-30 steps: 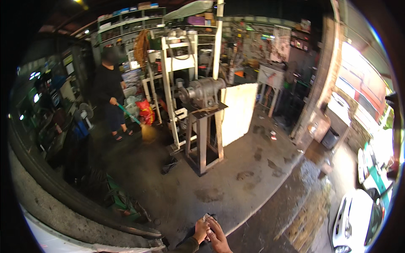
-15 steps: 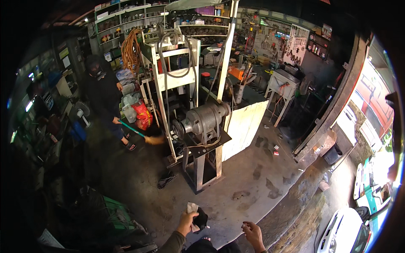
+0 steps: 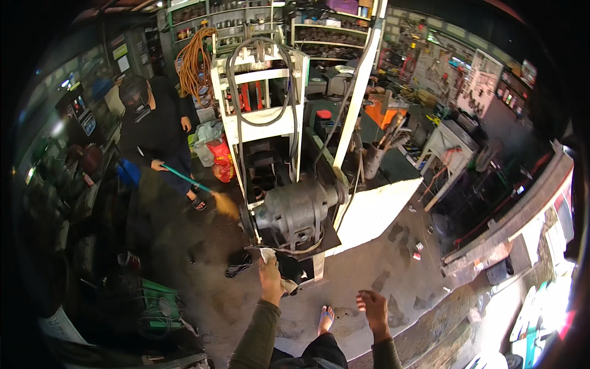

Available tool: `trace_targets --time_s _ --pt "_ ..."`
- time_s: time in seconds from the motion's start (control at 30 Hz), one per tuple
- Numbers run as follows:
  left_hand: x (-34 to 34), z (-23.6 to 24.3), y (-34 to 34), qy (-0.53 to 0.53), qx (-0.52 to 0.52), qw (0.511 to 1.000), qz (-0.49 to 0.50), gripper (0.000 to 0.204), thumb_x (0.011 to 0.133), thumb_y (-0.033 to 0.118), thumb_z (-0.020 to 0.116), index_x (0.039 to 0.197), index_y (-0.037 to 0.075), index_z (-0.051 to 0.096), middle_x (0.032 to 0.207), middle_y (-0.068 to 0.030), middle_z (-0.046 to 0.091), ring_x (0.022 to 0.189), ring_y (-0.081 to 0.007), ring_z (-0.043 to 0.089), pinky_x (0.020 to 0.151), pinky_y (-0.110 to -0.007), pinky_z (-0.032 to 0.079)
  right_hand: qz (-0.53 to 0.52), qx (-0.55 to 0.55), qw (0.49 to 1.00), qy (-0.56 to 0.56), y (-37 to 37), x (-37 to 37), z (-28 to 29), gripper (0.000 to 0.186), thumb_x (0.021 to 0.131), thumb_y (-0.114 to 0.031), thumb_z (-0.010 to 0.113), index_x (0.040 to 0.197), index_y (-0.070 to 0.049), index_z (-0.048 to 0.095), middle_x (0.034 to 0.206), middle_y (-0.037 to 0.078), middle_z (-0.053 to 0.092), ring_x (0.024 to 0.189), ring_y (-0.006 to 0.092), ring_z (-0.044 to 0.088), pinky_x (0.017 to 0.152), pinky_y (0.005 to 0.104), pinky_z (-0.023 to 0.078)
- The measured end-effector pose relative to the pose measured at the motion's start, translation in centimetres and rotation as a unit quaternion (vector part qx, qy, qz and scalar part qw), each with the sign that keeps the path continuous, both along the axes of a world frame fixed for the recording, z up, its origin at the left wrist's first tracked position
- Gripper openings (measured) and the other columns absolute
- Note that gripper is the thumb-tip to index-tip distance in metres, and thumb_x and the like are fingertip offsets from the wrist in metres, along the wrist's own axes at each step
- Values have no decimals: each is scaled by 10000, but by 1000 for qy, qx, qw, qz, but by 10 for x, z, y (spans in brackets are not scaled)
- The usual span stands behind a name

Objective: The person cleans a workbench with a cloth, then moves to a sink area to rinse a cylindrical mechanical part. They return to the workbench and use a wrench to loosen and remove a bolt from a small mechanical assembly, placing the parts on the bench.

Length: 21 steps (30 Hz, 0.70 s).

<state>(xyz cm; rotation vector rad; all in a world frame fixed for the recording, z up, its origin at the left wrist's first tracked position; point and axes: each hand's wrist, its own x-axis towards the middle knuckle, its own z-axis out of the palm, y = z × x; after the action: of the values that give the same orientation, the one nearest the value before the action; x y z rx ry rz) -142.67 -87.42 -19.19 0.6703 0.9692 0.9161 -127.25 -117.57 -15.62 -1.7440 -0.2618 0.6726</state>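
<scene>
My left hand grips a pale and black cloth bundle, just below the plate under a grey cylindrical motor-like machine. The machine sits on a metal stand in front of a tall cream frame draped with dark hoses. My right hand is raised apart from it, fingers loosely curved and separated, with nothing clearly in them. My sandalled foot shows between my forearms.
A person in dark clothes holds a teal-handled broom at the left. A pale board leans right of the machine. Shelves, a side table, green clutter and a floor edge by parked vehicles surround me.
My hands, together a second ago, are apart. The machine is nearer and larger in view, with my left hand and bundle now just below it. The sweeping person has bent forward.
</scene>
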Motion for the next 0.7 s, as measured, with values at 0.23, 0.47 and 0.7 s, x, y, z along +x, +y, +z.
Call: trace_targets --time_s 0.23,0.47,0.7 --pt "61 -14 51 47 -70 994 75 407 883 115 644 1287 72 636 1121 -89 651 981 -233 617 880 -335 502 69 65 994 -49 162 200 36 271 1045 -185 589 1110 52 703 912 78 708 730 124 658 628 246 531" --pt "78 47 96 -194 -76 968 142 542 982 478 666 1303 44 626 1246 -112 692 1114 -276 672 1013 -423 539 169 100 979 -45 326 281 22 459 1019 -446 627 1184 -29 722 1070 70 732 957 148 669 839 308 523" --pt "104 62 120 -72 -107 960 247 819 836 539 823 1397 4 560 1368 -148 603 1177 -312 612 1024 -532 507 244 174 941 156 383 287 -8 549 1036 -510 594 1166 5 732 1067 93 750 959 171 684 904 322 527"
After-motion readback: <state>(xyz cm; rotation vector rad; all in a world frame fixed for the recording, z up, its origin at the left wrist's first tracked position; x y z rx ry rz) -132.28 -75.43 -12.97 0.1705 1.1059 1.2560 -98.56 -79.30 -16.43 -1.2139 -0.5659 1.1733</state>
